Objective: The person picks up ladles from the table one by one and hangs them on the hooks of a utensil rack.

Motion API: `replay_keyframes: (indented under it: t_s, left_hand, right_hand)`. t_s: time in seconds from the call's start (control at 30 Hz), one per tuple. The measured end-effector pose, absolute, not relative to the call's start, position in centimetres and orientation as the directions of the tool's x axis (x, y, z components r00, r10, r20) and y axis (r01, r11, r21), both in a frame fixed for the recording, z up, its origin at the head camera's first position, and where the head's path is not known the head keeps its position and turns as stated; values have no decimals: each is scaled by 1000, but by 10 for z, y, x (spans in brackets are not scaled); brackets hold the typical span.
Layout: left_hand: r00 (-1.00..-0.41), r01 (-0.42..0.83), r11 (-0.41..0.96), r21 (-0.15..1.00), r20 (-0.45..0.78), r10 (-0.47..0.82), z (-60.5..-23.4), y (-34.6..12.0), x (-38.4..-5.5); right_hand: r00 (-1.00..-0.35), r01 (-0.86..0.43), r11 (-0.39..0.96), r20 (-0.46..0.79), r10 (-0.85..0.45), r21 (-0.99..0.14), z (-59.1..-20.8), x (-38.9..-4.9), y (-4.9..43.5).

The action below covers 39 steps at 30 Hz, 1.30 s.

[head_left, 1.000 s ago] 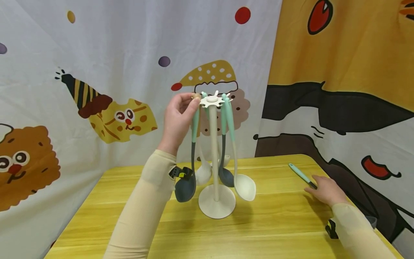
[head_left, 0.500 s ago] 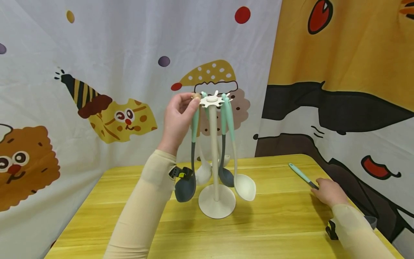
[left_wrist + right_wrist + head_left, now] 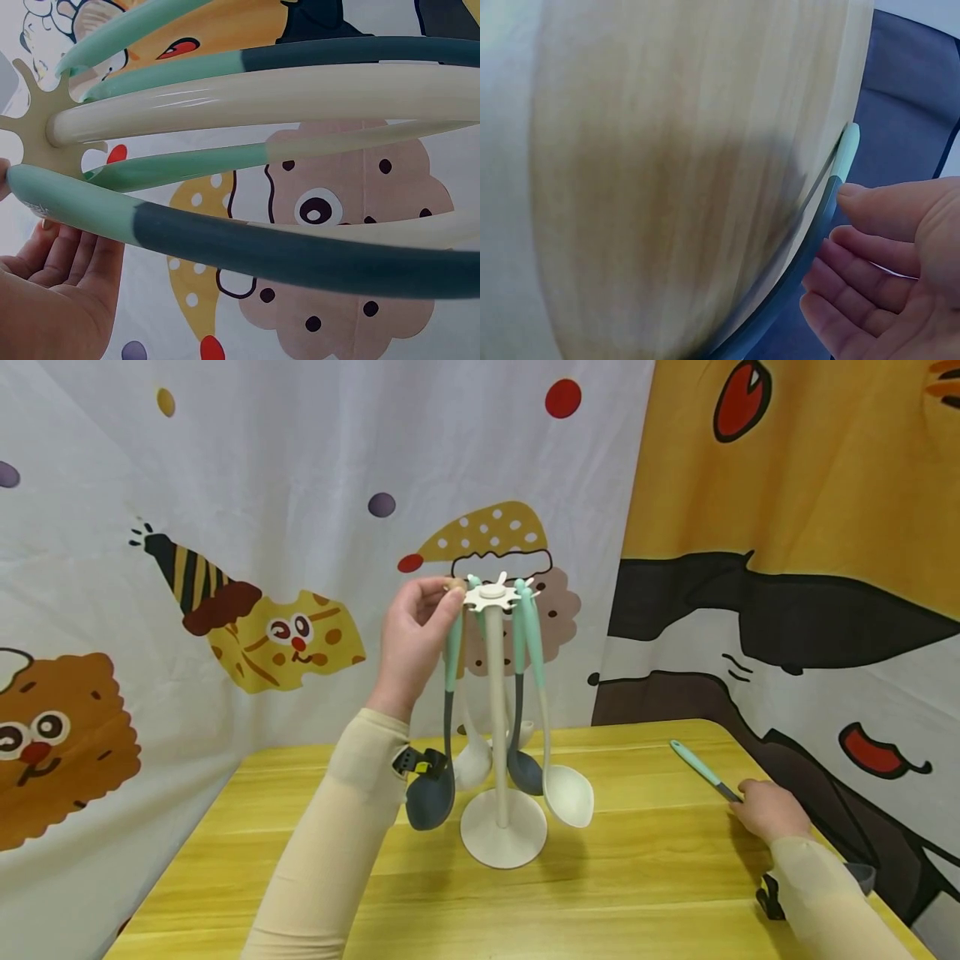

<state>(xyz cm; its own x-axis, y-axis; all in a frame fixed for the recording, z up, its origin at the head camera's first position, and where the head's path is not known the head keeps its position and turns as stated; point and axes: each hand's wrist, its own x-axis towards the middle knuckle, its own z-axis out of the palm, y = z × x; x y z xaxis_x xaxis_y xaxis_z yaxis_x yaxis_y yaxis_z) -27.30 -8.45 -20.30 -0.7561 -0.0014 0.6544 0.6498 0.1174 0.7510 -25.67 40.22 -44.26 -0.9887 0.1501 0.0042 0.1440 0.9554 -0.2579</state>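
Observation:
A cream utensil stand [image 3: 497, 718] with a star-shaped top [image 3: 52, 120] stands upright on the table. Several utensils with mint handles hang from it. My left hand [image 3: 412, 631] pinches the top end of a mint handle [image 3: 75, 199] at the stand's left side; below hangs a dark grey spoon-shaped head [image 3: 430, 797]. On the right lies another utensil, mint handle [image 3: 693, 762] and dark shaft [image 3: 802, 259]. My right hand [image 3: 772, 812] is over that shaft, thumb right at the handle joint, fingers loosely bent along it with a gap to the thumb.
A white spoon head [image 3: 568, 795] and a dark ladle head [image 3: 525, 772] hang at the stand's right, a white one [image 3: 472, 763] behind. Past the right sleeve shows a grey edge [image 3: 862, 875]. A printed curtain [image 3: 300, 460] hangs behind the wooden table [image 3: 615, 902].
My right hand has shifted slightly right along the shaft, and its fingers have bent from a more spread pose. The left hand and the stand stay put.

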Motion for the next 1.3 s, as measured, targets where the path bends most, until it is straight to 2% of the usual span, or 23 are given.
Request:
replay_keyframes:
  t_s: [0.8,1.3]
  left_hand:
    - [-746,661,115,741,665,2,-203,-84,-274]
    - [-752,655,116,747,659,2,-204,-85,-273]
  right_hand:
    - [-976,217,922,-64,208,-320,-445,-256,400]
    - [-976,216,936,-73,203,-279,-446,-257,401]
